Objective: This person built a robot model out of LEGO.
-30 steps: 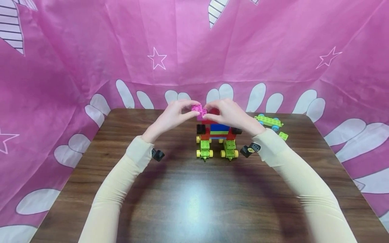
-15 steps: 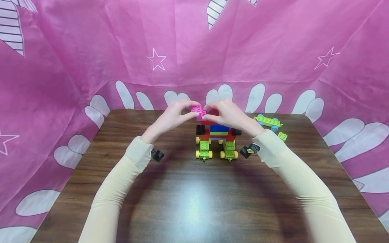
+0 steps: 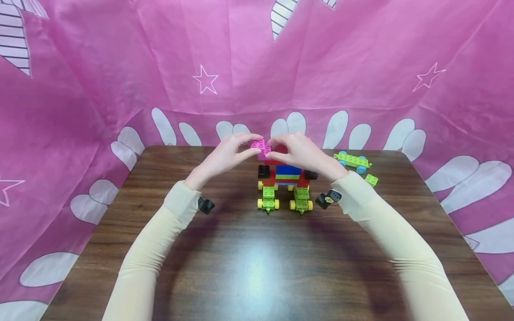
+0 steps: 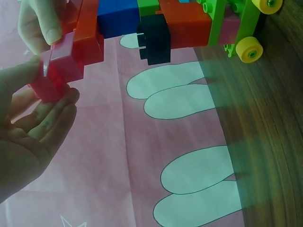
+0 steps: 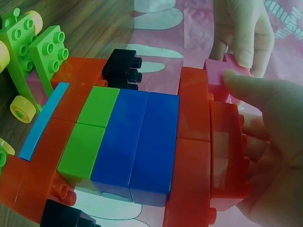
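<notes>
My left hand (image 3: pixel 225 155) pinches an upper pink toy brick (image 3: pixel 257 144) between thumb and fingers. It sits offset to the left on a lower pink brick (image 5: pixel 216 79), at one top corner of a brick figure. My right hand (image 3: pixel 298 150) grips that lower brick, thumb on its face and fingers curled behind the top red bricks (image 5: pixel 228 146). Blue bricks (image 3: pixel 288 170) and green bricks (image 5: pixel 85 146) form the figure's body, with red ones around them. Black bricks (image 3: pixel 263 171) stick out at both sides. Lime wheeled bases (image 3: pixel 268 199) with yellow wheels carry it upright on the table.
On the wooden table (image 3: pixel 257 249), a lime wheeled base (image 3: pixel 352 160) with blue wheels stands at the back right. Beside it lies a small lime brick (image 3: pixel 371 179). A pink patterned cloth (image 3: pixel 249 53) hangs behind the table and along its sides.
Both hands keep their hold on the pink bricks, with hardly any movement. The whole head view has shifted very slightly.
</notes>
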The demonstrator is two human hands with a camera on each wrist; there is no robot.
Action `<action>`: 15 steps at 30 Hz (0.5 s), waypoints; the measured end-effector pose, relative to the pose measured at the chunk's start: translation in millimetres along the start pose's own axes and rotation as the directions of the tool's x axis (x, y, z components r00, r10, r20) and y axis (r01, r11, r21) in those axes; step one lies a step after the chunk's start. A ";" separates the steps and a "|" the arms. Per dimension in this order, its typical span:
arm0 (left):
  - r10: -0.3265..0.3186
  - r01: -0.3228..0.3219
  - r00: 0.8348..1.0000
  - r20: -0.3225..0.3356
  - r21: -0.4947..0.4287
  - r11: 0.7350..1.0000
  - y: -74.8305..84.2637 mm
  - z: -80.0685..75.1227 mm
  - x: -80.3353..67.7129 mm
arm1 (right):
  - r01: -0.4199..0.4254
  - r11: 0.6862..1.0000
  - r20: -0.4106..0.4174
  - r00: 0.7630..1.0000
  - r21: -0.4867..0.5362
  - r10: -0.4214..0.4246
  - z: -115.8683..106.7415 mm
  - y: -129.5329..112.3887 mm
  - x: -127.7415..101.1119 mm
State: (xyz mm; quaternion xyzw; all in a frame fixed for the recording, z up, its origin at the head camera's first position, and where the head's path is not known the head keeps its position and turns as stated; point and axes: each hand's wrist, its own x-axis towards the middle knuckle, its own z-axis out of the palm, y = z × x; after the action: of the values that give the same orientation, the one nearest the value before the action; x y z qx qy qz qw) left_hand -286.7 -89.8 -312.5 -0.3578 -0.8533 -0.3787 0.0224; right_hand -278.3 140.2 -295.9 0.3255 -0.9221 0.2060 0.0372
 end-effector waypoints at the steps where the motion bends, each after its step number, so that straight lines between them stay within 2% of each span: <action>1: 0.004 -0.004 1.000 -0.001 0.000 1.000 -0.2 -0.3 -0.3 | 0.001 1.000 -0.001 1.000 0.000 -0.001 -0.1 -0.1 -0.4; 5: 0.025 -0.025 1.000 0.003 -0.006 1.000 -2.3 1.2 -0.6 | 0.010 1.000 -0.032 0.999 0.018 -0.009 -2.4 1.5 -4.2; 9: 0.038 -0.038 0.999 -0.003 -0.005 0.999 -3.4 4.0 -0.8 | 0.032 0.999 -0.113 0.993 0.043 -0.027 -8.8 4.1 -11.0; 15: 0.004 -0.003 1.000 -0.024 0.007 1.000 -4.3 8.5 -2.3 | 0.016 0.998 -0.199 0.980 0.063 -0.003 -16.7 8.7 -24.2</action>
State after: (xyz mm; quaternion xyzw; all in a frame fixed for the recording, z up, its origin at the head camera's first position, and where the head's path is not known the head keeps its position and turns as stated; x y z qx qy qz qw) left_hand -285.7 -87.5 -322.0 -0.3546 -0.8535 -0.3802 0.0346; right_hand -265.8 167.2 -288.7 0.3089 -0.9050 0.2669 0.1197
